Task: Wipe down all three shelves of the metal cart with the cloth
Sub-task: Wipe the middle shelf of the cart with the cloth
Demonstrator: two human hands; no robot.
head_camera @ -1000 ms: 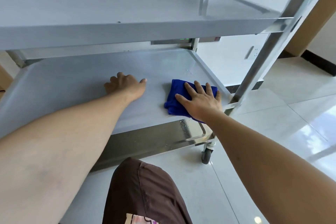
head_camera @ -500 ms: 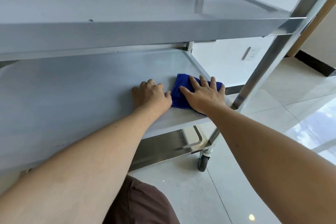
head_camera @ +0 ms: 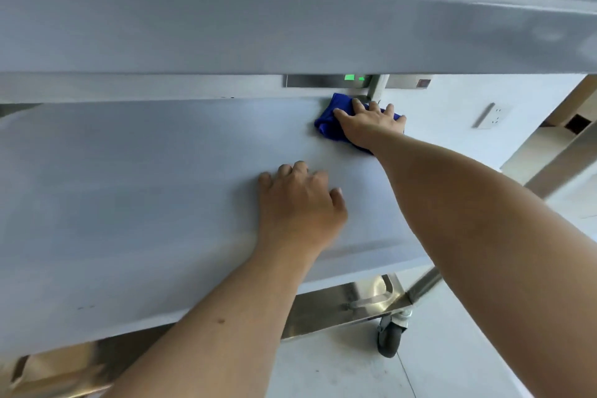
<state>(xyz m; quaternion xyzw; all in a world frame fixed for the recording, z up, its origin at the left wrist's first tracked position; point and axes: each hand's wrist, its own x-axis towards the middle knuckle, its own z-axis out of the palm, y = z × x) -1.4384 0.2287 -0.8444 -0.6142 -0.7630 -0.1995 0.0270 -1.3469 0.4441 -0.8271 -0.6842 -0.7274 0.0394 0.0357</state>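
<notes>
Two hands are on the middle shelf (head_camera: 129,197) of the metal cart, under the top shelf (head_camera: 258,26). R hand (head_camera: 371,126) lies flat on the blue cloth (head_camera: 326,126), fingers spread and nearly straight, pressing it down w/ the palm rather than gripping it. Cloth sits bunched at the far right corner of the shelf, touching or just beside the far rim and the corner post (head_camera: 376,87); can't tell which. L hand (head_camera: 300,207) rests on bare shelf nearer the person, well apart from the cloth, fingers loosely curled w/ tips on the metal, holding nothing; looks like a brace.

Key relation: cloth is directly under the R palm and fingers, poking out mostly to the left of the hand. R hand is the one on it, L is nearer the body and off it. Corner blocks travel far and right, so prob. the next stroke runs left along the far rim or back toward the near edge. Unwiped stretch seems to be the wide left part of this shelf. Bottom shelf (head_camera: 339,307) shows below, near the caster (head_camera: 389,338); it looks not yet reached.
</notes>
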